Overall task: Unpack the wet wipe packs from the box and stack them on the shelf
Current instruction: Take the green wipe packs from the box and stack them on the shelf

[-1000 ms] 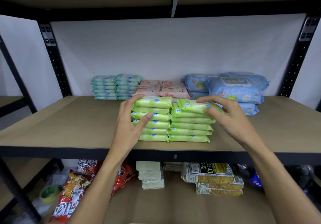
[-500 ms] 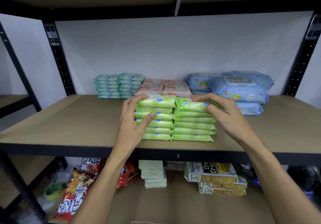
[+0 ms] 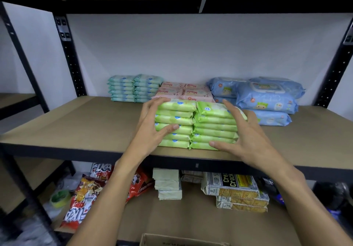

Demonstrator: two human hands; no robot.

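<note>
At the bottom centre of the frame, the brown rim of a cardboard box (image 3: 183,241) shows. Above it on the lower board lie glossy red snack bags (image 3: 84,198) printed "FIKA", pale green paper-wrapped blocks (image 3: 168,183), and stacked cracker packs (image 3: 235,188) reading "HUP S" and "Cre Crack". A green tape roll (image 3: 58,198) sits at lower left.

The green wet wipe packs (image 3: 214,129) stand in two neat stacks side by side at frame centre, near the front edge of the matt brown fibreboard shelf (image 3: 76,123). They are soft, flat plastic pillows with small blue labels too small to read. The left hand (image 3: 152,129) grips the left stack, with its fingers curled over the top corner and its thumb pressed on the front. The right hand (image 3: 246,133) is spread with straight fingers against the right stack.

Behind them are teal packs (image 3: 133,88), pink packs (image 3: 185,92) and puffy blue packs (image 3: 267,98) with lids, against a white wall.
</note>
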